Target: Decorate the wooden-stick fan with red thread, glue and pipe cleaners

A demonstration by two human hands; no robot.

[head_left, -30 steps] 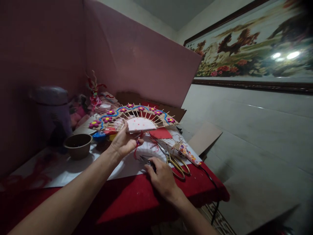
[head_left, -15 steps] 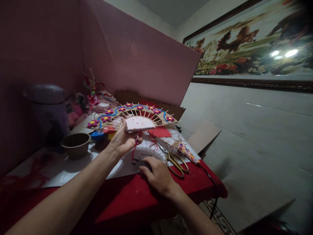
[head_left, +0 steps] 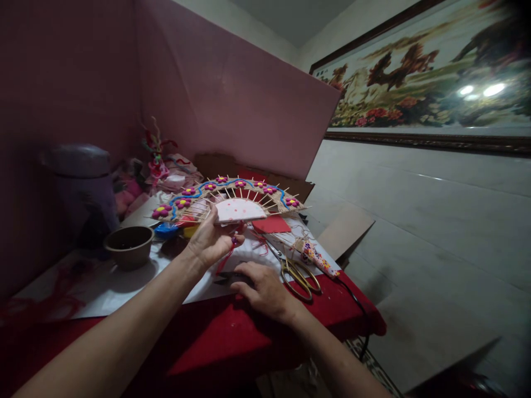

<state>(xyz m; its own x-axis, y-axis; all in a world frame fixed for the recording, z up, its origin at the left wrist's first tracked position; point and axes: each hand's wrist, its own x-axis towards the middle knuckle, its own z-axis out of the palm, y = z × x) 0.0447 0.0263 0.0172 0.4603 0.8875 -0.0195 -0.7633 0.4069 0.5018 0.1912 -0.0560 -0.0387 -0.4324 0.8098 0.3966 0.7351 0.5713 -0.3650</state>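
My left hand (head_left: 213,243) holds up a craft hand fan (head_left: 194,199), pinching its pale, red-spotted semicircular base (head_left: 239,210). Thin sticks radiate from that base to a burlap-like band with purple flowers and a wavy blue line. A red string (head_left: 224,260) with a small purple bead hangs below my left fingers. Low over the table's front edge, my right hand (head_left: 263,287) curls around a dark pointed cutting tool that looks like small scissors (head_left: 226,275), blades pointing left. Its handles are mostly hidden under my fingers.
Gold-handled scissors (head_left: 299,273) and a flower-patterned glue gun (head_left: 319,260) with a black cord lie to the right. A brown bowl (head_left: 129,249) stands left on white paper over a red tablecloth (head_left: 215,337). Red paper (head_left: 271,224) lies behind; a pink board (head_left: 236,88) rises at the back.
The fan and my left hand have shifted slightly right and down. My right hand has moved a little left, and the dark blades with it.
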